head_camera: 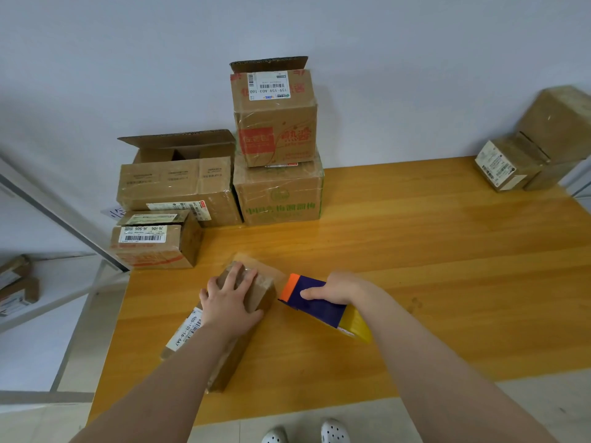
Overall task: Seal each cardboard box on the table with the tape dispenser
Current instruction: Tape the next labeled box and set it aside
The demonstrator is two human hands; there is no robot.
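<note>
There is just one camera, worn on the person's head, looking forward and steeply down across the wooden table [447, 251] to the white wall [383, 59] behind it. The wide view is close in. The table's near edge lies right under the lens, and the person's shoes [334, 431] show at the bottom.

The stacked boxes [556, 129] at the right edge are cut off, as are the shoes [334, 433] at the bottom. The right hand [339, 289] hides the handle of the tape dispenser [319, 310]. Label print is unreadably small.
</note>
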